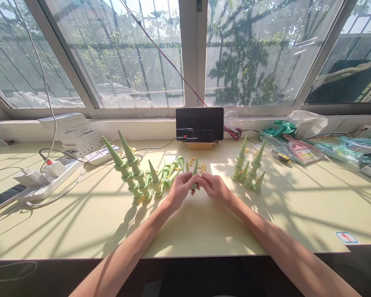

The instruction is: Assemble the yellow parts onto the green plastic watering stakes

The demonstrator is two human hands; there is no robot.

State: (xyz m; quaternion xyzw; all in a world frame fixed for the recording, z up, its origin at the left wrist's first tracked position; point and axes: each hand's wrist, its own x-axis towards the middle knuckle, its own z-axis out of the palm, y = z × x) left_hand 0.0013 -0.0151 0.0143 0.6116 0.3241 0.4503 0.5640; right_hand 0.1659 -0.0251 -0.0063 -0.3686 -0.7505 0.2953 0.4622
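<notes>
A green cone (196, 169) is held roughly upright in front of the dark screen (199, 119), pinched between thumb and fingers of the left hand (181, 188). The fingertips of the right hand (215, 188) are gathered close at its side; whether a small part is gripped there cannot be told. With so small a hold, the cone could be dropped if pushed off-centre, and the tan pegs (203, 168) in front of the screen could be scattered. The slender green towers (138, 174), front-left of the screen, could be toppled if brushed by the left forearm.
</notes>
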